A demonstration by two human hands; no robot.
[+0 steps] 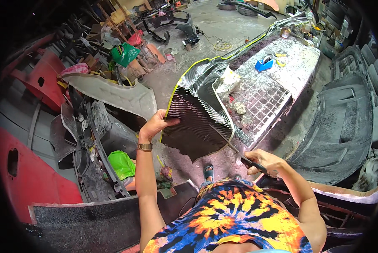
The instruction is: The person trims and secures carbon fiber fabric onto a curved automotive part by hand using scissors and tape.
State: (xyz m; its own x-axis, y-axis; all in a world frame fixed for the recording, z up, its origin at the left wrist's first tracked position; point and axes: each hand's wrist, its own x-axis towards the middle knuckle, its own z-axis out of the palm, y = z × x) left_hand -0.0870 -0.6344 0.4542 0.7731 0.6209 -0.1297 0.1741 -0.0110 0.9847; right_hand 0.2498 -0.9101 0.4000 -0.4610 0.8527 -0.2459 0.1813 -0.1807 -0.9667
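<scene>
A large dark woven carbon-fibre sheet (197, 122), curved and glossy in its upper part, hangs in front of me with a yellow line along its left edge. My left hand (158, 124) pinches that edge, thumb on the near face and fingers behind. In my right hand (263, 162) is a knife (253, 164) with a black handle and a long thin blade. Its blade lies across the sheet's lower right edge, pointing up and left. Whether the blade is in front of the weave or through it, I cannot tell.
Right of the sheet stands a stained worktable (296, 63) with a blue tape dispenser (263, 64) and crumpled white material (229, 80). A black hood-like panel (332, 122) leans at right. Red body panels (37, 164) and a green bag (122, 164) crowd the left.
</scene>
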